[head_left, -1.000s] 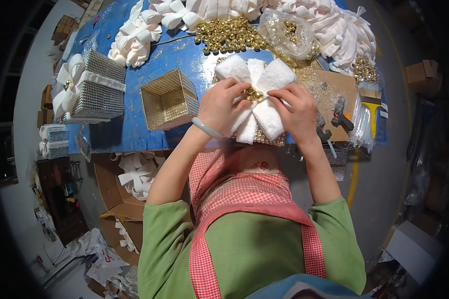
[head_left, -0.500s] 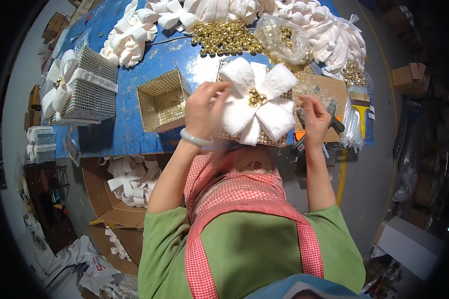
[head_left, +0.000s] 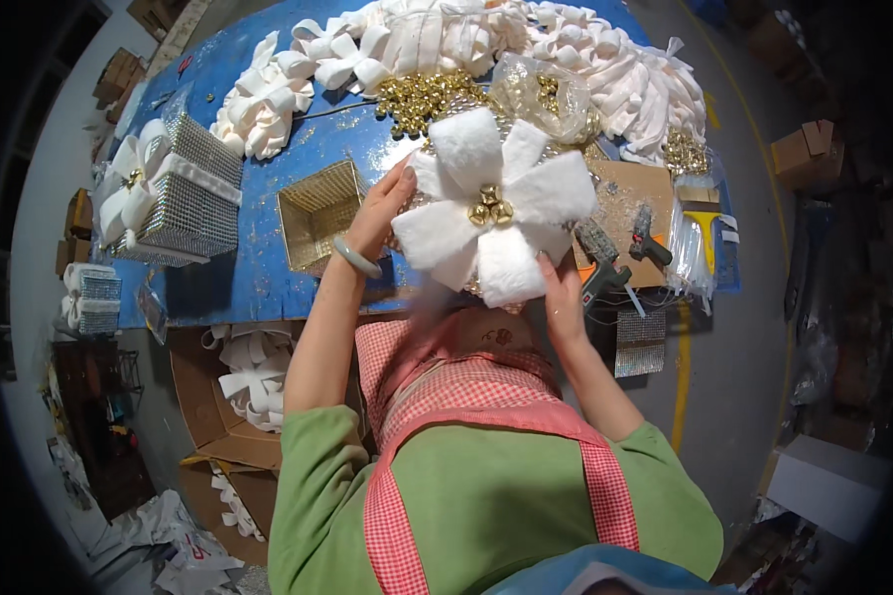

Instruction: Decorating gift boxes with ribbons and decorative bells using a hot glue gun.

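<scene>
Gripping the beaded box (head_left: 558,152) at the blue table's (head_left: 258,238) near edge, the left hand (head_left: 382,206) on its left side and the right hand (head_left: 564,295) at its near right held the white bow (head_left: 554,188) face up — too hard a squeeze might have loosened its gold bells (head_left: 490,206).

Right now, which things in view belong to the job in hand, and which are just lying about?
Likely in the job:
white bow with gold bells, between left hand and right hand
loose bells
other white bows
glue guns
open gold box

Apparently just lying about:
yellow-handled brush
brown carton
white box
</scene>
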`<action>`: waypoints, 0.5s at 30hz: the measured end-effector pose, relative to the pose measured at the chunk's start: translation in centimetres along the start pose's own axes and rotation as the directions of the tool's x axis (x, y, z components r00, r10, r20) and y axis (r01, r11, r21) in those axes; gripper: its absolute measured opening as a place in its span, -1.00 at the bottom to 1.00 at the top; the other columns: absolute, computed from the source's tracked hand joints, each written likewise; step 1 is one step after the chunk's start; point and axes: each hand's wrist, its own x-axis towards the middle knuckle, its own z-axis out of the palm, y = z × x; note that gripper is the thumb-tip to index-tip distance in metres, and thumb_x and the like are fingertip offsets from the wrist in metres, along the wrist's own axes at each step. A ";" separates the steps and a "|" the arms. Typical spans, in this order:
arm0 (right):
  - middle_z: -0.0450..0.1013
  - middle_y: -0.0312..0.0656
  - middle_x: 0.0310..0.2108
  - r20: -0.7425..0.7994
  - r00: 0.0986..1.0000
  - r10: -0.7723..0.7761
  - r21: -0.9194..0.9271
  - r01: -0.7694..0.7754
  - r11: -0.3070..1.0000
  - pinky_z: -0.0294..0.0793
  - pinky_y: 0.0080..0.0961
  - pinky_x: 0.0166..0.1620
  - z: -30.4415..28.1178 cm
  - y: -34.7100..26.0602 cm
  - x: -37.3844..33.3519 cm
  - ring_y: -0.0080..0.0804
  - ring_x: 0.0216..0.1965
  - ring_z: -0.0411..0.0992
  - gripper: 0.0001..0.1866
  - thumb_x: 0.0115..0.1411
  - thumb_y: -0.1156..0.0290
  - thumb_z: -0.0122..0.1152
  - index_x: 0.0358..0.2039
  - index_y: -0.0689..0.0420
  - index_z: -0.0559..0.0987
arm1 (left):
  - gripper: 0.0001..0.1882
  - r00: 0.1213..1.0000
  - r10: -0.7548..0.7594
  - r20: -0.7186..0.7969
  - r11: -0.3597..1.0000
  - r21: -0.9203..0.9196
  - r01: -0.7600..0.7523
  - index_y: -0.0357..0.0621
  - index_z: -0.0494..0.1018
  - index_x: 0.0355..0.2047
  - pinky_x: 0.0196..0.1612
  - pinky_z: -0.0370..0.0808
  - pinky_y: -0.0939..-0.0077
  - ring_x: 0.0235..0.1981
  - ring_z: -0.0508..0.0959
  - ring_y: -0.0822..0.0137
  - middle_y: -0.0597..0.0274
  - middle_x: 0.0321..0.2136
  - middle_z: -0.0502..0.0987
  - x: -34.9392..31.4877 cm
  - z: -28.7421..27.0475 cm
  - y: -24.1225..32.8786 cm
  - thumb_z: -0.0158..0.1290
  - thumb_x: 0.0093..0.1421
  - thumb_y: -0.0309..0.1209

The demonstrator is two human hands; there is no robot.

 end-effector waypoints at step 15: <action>0.25 -0.02 0.01 -0.220 0.974 -0.055 0.037 0.065 0.997 0.14 -0.46 0.09 0.5 1.5 -1.6 -0.28 0.02 0.21 -0.48 0.25 0.26 -0.01 0.09 0.35 0.16 | -0.55 0.995 0.048 0.087 0.989 0.135 -0.060 -0.21 0.23 0.12 -0.14 0.41 0.67 -0.17 0.45 0.57 0.35 -0.14 0.46 1.8 1.2 0.8 -0.08 0.26 -0.30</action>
